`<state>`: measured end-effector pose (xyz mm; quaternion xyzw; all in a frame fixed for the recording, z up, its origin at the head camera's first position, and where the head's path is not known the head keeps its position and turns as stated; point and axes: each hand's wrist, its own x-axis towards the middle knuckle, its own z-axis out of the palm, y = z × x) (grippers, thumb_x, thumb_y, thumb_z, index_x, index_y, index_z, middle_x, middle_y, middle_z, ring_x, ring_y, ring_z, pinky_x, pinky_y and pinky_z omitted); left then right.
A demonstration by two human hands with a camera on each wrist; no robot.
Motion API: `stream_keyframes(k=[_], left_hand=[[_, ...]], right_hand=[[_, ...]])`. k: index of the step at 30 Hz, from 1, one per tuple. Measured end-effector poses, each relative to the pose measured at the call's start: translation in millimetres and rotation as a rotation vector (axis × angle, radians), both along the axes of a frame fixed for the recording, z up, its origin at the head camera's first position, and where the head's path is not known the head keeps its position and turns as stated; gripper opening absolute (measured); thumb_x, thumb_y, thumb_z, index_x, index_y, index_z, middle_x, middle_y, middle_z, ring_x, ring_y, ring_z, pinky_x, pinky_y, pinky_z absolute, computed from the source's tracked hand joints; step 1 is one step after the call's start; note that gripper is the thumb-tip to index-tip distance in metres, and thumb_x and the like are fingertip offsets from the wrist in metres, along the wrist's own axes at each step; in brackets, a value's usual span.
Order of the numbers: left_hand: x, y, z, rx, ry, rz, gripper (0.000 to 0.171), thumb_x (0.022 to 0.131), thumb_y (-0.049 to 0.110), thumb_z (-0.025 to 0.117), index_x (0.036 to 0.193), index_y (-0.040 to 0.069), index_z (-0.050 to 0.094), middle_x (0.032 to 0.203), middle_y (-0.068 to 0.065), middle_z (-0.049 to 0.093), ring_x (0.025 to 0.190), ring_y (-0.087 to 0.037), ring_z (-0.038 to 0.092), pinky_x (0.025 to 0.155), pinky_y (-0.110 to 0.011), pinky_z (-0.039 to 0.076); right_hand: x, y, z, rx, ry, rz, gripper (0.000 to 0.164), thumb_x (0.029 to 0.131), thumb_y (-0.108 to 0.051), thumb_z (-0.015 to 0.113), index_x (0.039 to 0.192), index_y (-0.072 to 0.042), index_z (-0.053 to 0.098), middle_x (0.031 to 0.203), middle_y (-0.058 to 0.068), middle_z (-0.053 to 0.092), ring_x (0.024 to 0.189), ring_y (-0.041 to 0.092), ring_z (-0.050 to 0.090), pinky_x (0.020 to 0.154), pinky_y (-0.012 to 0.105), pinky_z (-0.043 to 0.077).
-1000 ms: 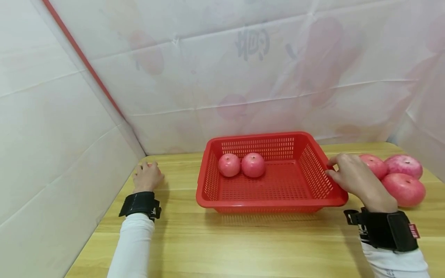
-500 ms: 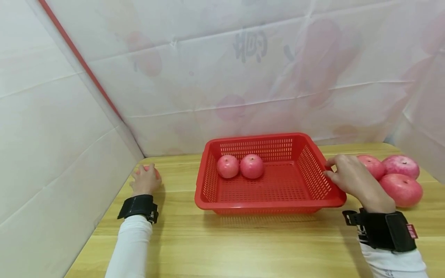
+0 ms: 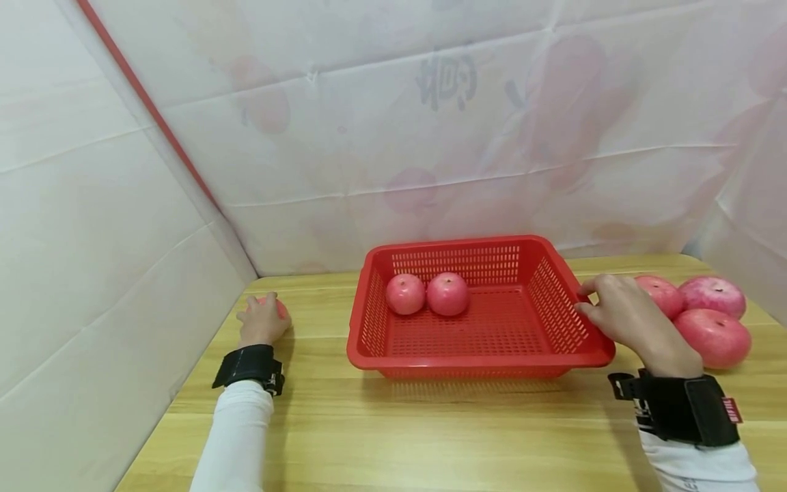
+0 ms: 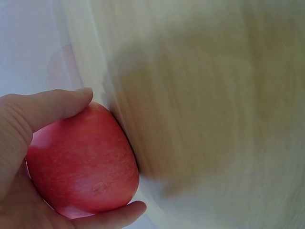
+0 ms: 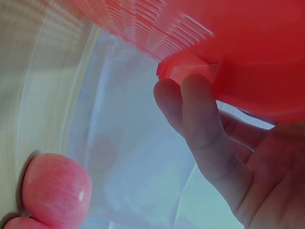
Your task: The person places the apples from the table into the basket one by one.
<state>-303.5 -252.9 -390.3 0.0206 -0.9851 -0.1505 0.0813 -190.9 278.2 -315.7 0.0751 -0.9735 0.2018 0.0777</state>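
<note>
At the table's far left corner, my left hand (image 3: 261, 324) grips a red apple (image 4: 86, 160), thumb on one side and fingers on the other. In the head view the hand covers most of that apple. My right hand (image 3: 633, 321) holds the right rim of a red plastic basket (image 3: 479, 360), its fingertips tucked under the lip in the right wrist view. Side by side in the basket's left half lie two pinkish-red apples, a left one (image 3: 406, 294) and a right one (image 3: 448, 294).
Beyond the right wrist sit three more apples: one partly behind the hand (image 3: 663, 295), a mottled one (image 3: 713, 296) and a larger one in front (image 3: 713, 338). White printed sheets (image 3: 381, 137) wall in the back and sides of the wooden table (image 3: 430, 437).
My left hand has settled around the apple, and more of the fruit shows between its fingers. The right hand and the basket stay in place.
</note>
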Motion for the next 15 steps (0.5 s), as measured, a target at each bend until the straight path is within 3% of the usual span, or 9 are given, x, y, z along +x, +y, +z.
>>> stream_keyframes(k=[15], left_hand=[[1.6,-0.6,-2.2,0.022,0.014,0.009,0.06,0.074,0.014,0.061,0.125,-0.002,0.035,0.117,-0.039,0.025,0.094,-0.063,0.028,0.067,-0.067,0.044]], right_hand=[[2.3,0.8,1.2,-0.014,0.001,0.006,0.025,0.08,-0.005,0.062,0.098,0.013,0.06,0.062,0.007,0.06,0.045,0.009,0.051,0.043,0.03,0.05]])
